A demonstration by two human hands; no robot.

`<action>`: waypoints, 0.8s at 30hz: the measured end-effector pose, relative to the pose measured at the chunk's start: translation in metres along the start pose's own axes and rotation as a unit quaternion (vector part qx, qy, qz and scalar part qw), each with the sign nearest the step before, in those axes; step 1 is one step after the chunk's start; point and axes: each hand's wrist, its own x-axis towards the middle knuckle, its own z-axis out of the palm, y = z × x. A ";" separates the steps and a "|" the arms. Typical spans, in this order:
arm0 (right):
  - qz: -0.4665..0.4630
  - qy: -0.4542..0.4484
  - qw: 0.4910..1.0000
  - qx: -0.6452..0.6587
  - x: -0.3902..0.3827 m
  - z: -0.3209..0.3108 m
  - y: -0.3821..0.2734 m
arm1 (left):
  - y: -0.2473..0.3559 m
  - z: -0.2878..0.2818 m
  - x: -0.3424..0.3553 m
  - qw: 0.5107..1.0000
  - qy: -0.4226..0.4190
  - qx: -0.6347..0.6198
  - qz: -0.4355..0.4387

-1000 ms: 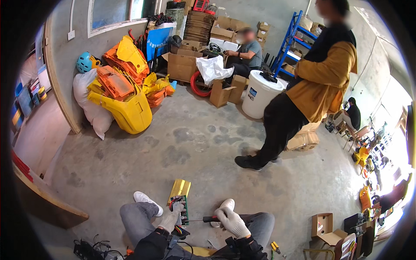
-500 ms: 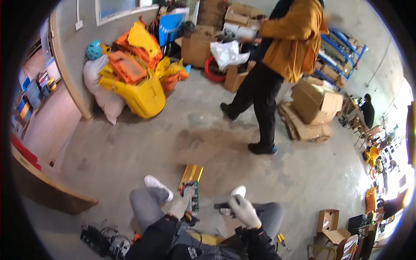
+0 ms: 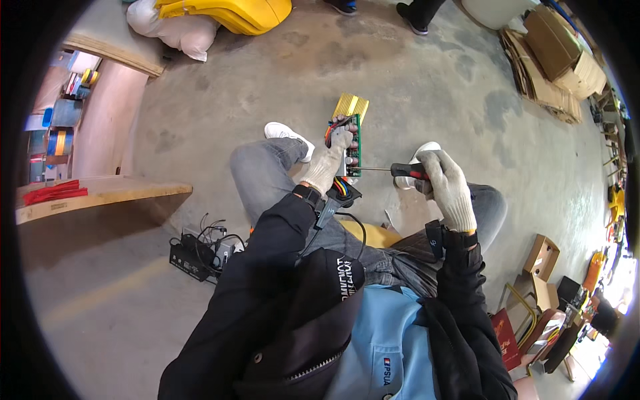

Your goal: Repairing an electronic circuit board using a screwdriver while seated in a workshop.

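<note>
My left hand (image 3: 331, 159), in a white knitted glove, is closed around a green circuit board (image 3: 356, 143) with several cylindrical components along it. A gold finned metal casing (image 3: 351, 105) sits at the far end of the board. Coloured wires (image 3: 342, 188) run out near my left wrist toward a black part below. In my right hand (image 3: 451, 190), also gloved, is a screwdriver (image 3: 408, 171) with a black and red handle. Its thin shaft points left, and the tip meets the near right edge of the board; the exact contact is too small to make out.
A wooden bench edge (image 3: 107, 202) with red cloth juts in at the left. Black electronics with tangled cables (image 3: 193, 257) lie beside my left leg. At the right are an opened cardboard box (image 3: 542, 258) and chairs. Another person's shoes (image 3: 413, 19) stand at the far edge.
My view has tilted downward. The screwdriver has moved to the board, its shaft now reaching the edge. Of the other person, only the lower legs and shoes still show.
</note>
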 end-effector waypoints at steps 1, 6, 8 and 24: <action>-0.020 0.015 1.000 0.008 -0.003 0.004 0.000 | -0.005 -0.002 0.003 0.999 -0.012 -0.006 0.047; -0.105 0.017 0.994 0.038 -0.005 0.002 0.019 | -0.010 -0.003 0.003 1.000 -0.006 -0.012 0.024; -0.097 0.027 0.994 0.037 -0.007 0.003 0.017 | -0.010 -0.002 0.003 1.000 -0.003 -0.005 0.026; -0.090 0.025 0.994 0.052 -0.008 0.006 0.007 | -0.007 -0.004 0.005 1.000 -0.020 -0.011 0.003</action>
